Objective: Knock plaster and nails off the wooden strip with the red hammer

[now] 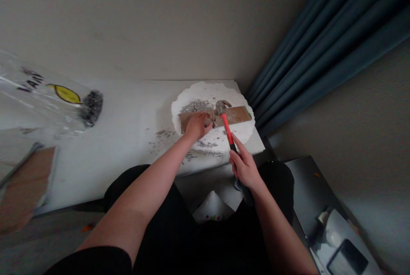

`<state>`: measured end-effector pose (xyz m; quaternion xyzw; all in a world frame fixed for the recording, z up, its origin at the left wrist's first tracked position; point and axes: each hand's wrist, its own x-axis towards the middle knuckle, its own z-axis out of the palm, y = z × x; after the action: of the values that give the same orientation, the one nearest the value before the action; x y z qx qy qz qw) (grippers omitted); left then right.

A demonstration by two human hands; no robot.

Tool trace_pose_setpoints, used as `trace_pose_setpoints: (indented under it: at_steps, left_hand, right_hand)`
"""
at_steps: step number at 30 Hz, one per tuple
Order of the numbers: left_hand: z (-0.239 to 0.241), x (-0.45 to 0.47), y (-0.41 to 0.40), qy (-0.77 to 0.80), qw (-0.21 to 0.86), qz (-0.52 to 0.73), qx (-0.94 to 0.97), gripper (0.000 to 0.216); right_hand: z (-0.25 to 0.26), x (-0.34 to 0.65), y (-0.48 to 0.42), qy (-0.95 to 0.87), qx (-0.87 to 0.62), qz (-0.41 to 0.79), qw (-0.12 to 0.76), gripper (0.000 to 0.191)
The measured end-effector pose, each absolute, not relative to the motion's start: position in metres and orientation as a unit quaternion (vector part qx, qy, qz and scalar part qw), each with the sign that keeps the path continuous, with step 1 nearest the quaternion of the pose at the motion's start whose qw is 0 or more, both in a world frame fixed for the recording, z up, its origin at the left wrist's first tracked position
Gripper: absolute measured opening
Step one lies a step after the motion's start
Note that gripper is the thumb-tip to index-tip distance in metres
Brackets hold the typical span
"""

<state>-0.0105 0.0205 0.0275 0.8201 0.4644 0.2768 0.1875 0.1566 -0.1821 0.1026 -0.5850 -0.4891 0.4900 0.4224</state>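
Observation:
My right hand [245,166] is wrapped round the handle of a claw hammer [227,127] with a red and black grip. The hammer's head rests at the middle of a long brown tile-like strip [238,115]. Its right part looks smooth; the left part is rough and crusted with grey. My left hand [197,125] lies over this rough part, fingers curled round its near edge by a grey-brown lump [208,121]. Under the strip is a white round pad with a ragged edge [245,136]. Grey crumbs [197,106] are scattered over the pad.
The pad sits at the right end of a white table [128,138], with more crumbs beside it. A clear printed plastic bag [64,93] and another brown piece [28,185] are at the left. Blue curtains [320,40] hang at the right, above a dark surface [310,189].

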Motion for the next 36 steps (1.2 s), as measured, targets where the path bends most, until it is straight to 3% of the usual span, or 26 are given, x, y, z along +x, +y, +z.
trace_pose_setpoints:
  at_steps: [3,7,13,22,29,36]
  left_hand:
    - [0.029,-0.005,0.016,0.432,0.158,0.229,0.858,0.035]
    - [0.031,-0.002,0.014,0.426,0.129,0.193,0.874,0.020]
    - [0.033,-0.004,0.018,0.403,0.105,0.176,0.892,0.020]
    - [0.045,-0.001,0.015,0.400,0.096,0.217,0.885,0.009]
    - [0.046,-0.010,0.007,0.355,0.095,0.201,0.908,0.016]
    - [0.044,-0.006,0.007,0.491,0.138,0.317,0.800,0.022]
  right_hand:
    - [0.109,0.172,-0.160,-0.451,-0.597,0.478,0.461,0.078]
    - [0.103,0.195,-0.123,-0.425,-0.628,0.454,0.468,0.082]
    - [0.082,0.212,-0.110,-0.373,-0.650,0.459,0.477,0.084]
    - [0.072,0.218,-0.109,-0.377,-0.653,0.462,0.466,0.079]
    - [0.070,0.224,-0.110,-0.387,-0.650,0.463,0.463,0.076]
    - [0.072,0.222,-0.110,-0.378,-0.655,0.465,0.460,0.076]
